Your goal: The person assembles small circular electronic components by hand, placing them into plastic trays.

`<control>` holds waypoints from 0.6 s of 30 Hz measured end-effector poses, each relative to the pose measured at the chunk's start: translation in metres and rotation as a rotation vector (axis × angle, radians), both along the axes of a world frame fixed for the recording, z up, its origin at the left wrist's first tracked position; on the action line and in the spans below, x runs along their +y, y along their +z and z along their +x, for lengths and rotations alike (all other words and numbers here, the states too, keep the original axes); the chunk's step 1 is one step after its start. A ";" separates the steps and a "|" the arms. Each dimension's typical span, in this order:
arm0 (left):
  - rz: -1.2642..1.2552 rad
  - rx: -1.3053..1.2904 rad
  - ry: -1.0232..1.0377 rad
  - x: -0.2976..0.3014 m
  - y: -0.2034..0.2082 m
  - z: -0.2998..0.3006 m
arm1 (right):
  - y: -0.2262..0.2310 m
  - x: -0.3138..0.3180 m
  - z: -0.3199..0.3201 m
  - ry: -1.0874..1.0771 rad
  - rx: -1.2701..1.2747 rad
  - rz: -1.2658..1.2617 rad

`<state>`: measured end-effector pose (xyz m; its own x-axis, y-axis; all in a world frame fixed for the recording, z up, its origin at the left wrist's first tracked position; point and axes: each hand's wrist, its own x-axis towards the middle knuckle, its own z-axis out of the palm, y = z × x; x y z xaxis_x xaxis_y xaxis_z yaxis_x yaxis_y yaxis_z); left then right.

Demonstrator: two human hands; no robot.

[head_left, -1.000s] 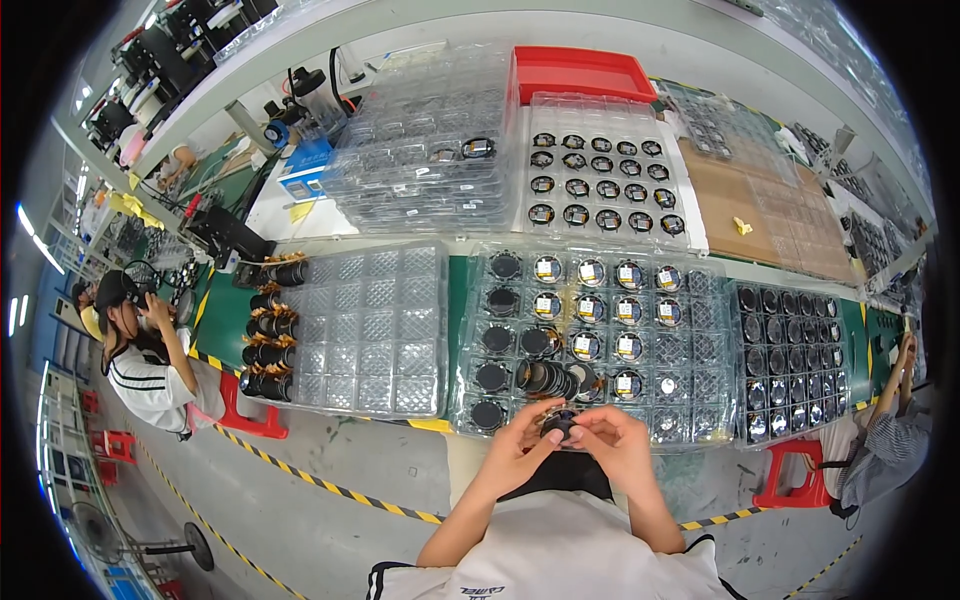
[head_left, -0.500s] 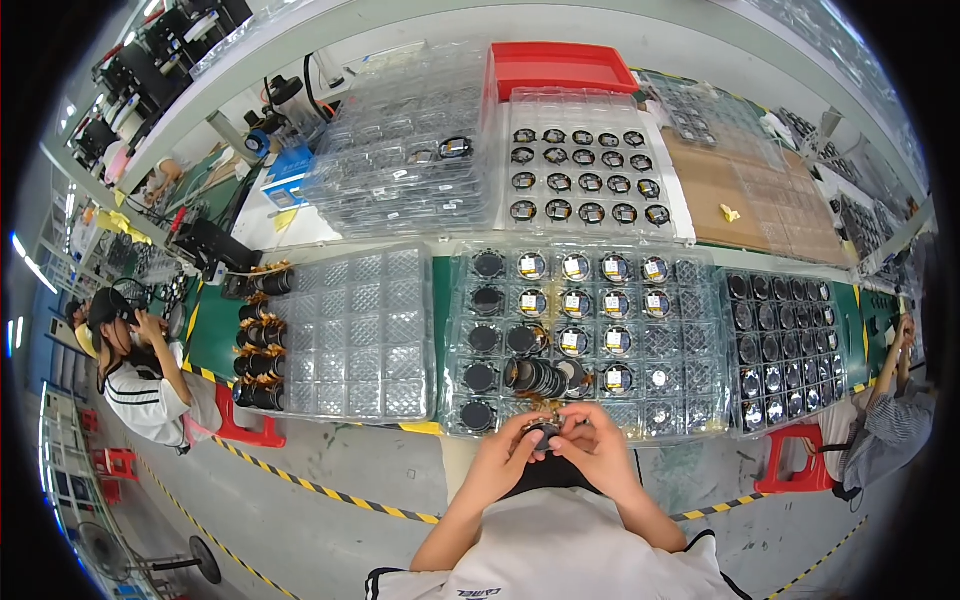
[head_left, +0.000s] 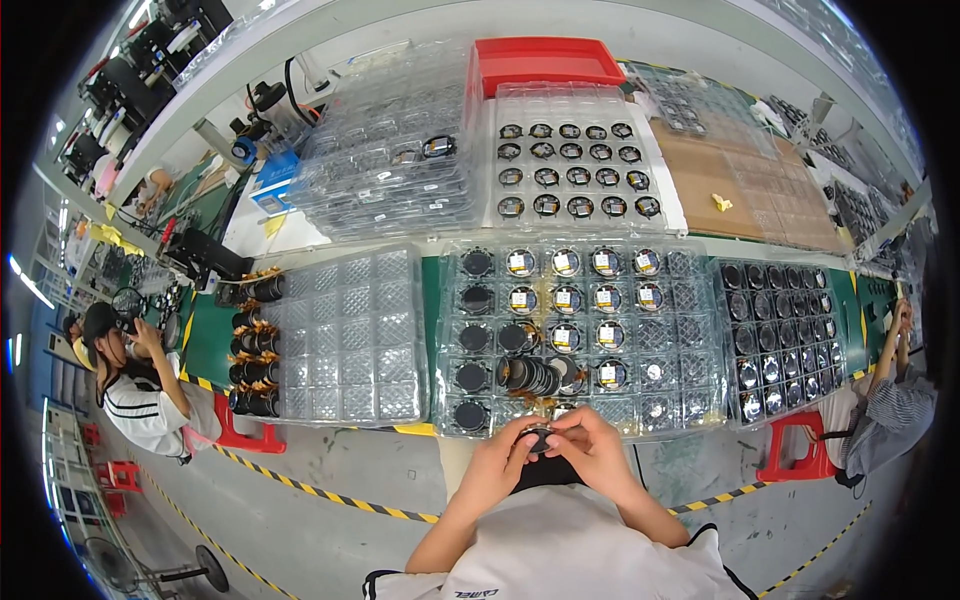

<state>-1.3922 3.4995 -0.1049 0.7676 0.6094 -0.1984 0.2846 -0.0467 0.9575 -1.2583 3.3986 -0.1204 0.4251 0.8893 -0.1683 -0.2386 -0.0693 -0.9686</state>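
Close to my body, at the near edge of the table, my left hand [head_left: 498, 460] and my right hand [head_left: 594, 456] pinch a small round dark disc-shaped part [head_left: 541, 439] between thumbs and fingertips. Fingers hide much of its rim. Just beyond them lies a clear compartment tray [head_left: 690, 345]. Its left column holds black discs [head_left: 473, 338], and its middle compartments hold round parts with white labels [head_left: 564, 337]. A leaning row of dark discs [head_left: 530, 376] with orange-brown flex strips rests in the tray, right beyond my fingers.
Left is another clear tray [head_left: 350, 340], with stacked black parts [head_left: 255, 372] along its left side. A tray of dark discs [head_left: 785, 330] lies right. Behind are tall stacked trays [head_left: 390, 180], a filled white tray [head_left: 575, 110] and a red bin [head_left: 548, 62]. Co-workers sit at both sides.
The whole view has shifted slightly. Both hands still hold the round part, which appears tilted a little differently, with the fingertips slightly repositioned around it.
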 end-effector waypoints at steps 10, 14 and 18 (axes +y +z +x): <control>0.100 -0.044 -0.003 0.000 -0.009 0.000 | -0.007 -0.003 -0.001 0.016 0.011 0.039; 0.065 -0.035 0.017 -0.001 -0.006 0.002 | -0.003 -0.006 0.002 0.057 -0.014 -0.018; 0.071 -0.024 0.065 0.002 -0.004 0.000 | 0.008 -0.005 0.019 -0.081 -0.565 -0.035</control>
